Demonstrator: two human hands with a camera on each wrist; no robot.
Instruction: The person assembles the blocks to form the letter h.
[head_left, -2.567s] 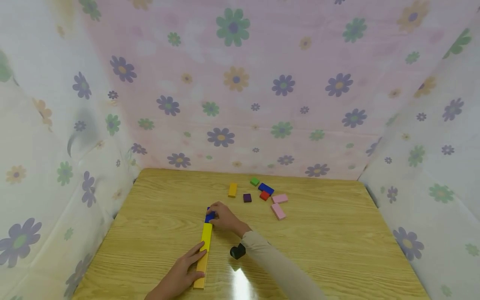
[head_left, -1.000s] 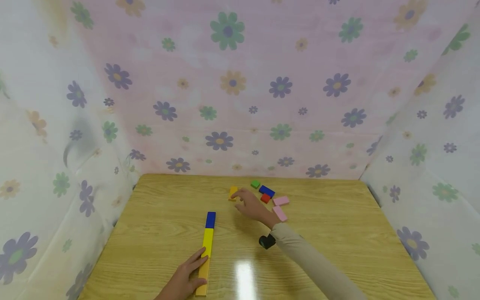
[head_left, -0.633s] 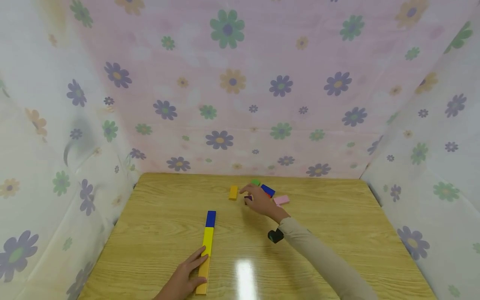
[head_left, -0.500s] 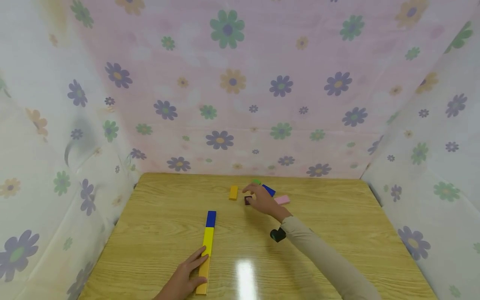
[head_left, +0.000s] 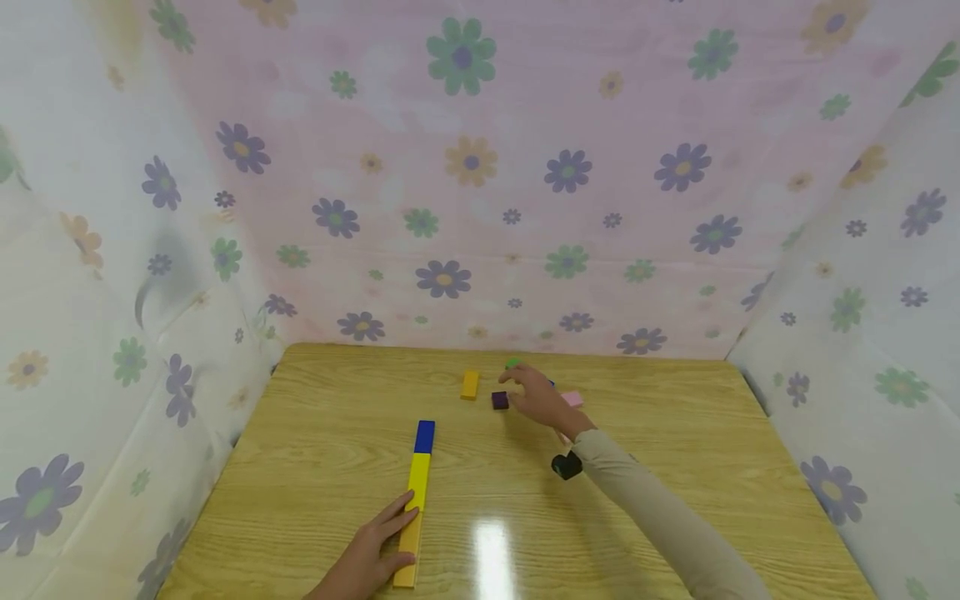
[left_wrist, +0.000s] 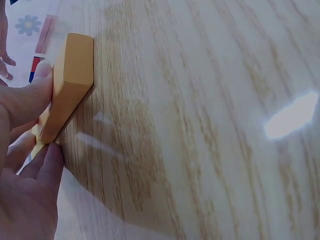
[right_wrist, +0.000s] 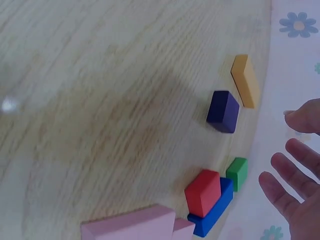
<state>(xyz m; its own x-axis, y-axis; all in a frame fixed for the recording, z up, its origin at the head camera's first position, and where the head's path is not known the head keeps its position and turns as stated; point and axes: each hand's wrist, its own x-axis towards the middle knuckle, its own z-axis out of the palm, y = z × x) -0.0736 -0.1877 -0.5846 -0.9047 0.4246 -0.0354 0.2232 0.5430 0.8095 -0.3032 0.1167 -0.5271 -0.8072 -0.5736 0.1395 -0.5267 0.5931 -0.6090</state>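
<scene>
Blue (head_left: pixel 424 436), yellow (head_left: pixel 420 477) and orange (head_left: pixel 406 571) blocks lie end to end in a straight row. My left hand (head_left: pixel 365 557) rests on it, two fingertips near the yellow–orange joint and the thumb on the orange block. In the left wrist view, the thumb (left_wrist: pixel 37 92) touches the orange block's (left_wrist: pixel 75 65) upper edge. My right hand (head_left: pixel 542 398) hovers just right of a dark purple block (head_left: pixel 500 401), fingers spread and holding nothing. It hides most of the loose blocks in the head view; the right wrist view shows the red (right_wrist: pixel 204 194), blue (right_wrist: pixel 212 215) and green ones (right_wrist: pixel 237 174).
A loose orange block (head_left: pixel 469 386) lies left of the purple one. Pink blocks (right_wrist: pixel 132 225) lie nearest the right wrist camera. Flowered cloth (head_left: pixel 480 217) surrounds the wooden table (head_left: pixel 315 433) at the back and sides. A dark wrist device (head_left: pixel 567 465) hangs under the right sleeve.
My right hand has left the row's blue block, passed near the loose orange block, then shifted right past the purple one. My left hand has stayed on the row.
</scene>
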